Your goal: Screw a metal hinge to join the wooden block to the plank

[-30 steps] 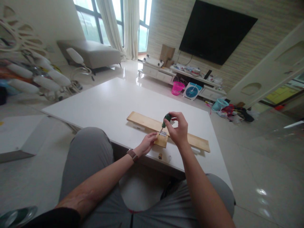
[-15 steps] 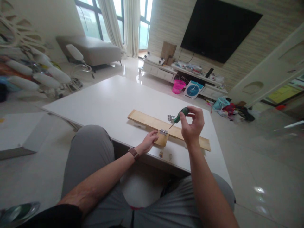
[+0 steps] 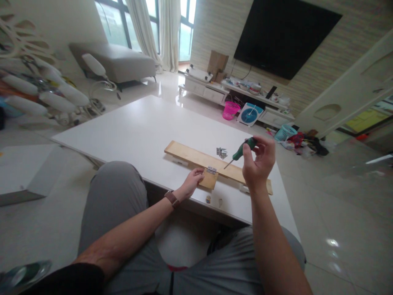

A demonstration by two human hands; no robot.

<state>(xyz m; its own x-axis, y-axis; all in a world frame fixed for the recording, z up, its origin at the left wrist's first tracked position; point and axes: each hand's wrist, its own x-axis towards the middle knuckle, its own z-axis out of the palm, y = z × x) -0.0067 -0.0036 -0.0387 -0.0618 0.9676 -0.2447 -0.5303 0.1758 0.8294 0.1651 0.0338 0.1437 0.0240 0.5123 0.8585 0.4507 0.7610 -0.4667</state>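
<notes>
A green-handled screwdriver (image 3: 244, 148) is held in my right hand (image 3: 260, 162), its shaft slanting down to the left above the long wooden board (image 3: 190, 156). A small square wooden piece (image 3: 208, 180) sits against the board's near edge. Across their joint lies a metal hinge (image 3: 211, 169). My left hand (image 3: 193, 183) grips the left edge of the small piece with its fingers. Behind the board is a little pile of loose hinges (image 3: 221, 153). Two tiny items lie near the table's front edge; the brownish one (image 3: 208, 199) is too small to name.
The white table (image 3: 135, 123) stands in front of my knees. White blocks (image 3: 180, 162) sit under the board. Beyond it are a TV cabinet (image 3: 204, 93), a pink basket (image 3: 231, 110), a blue-and-white fan (image 3: 249, 114) and a blue basket (image 3: 285, 132). A white box (image 3: 24, 168) is at the left.
My right hand has moved right with the screwdriver, its tip shifting away from the hinge. The loose hinges now show more fully. My left hand stays on the small wooden piece.
</notes>
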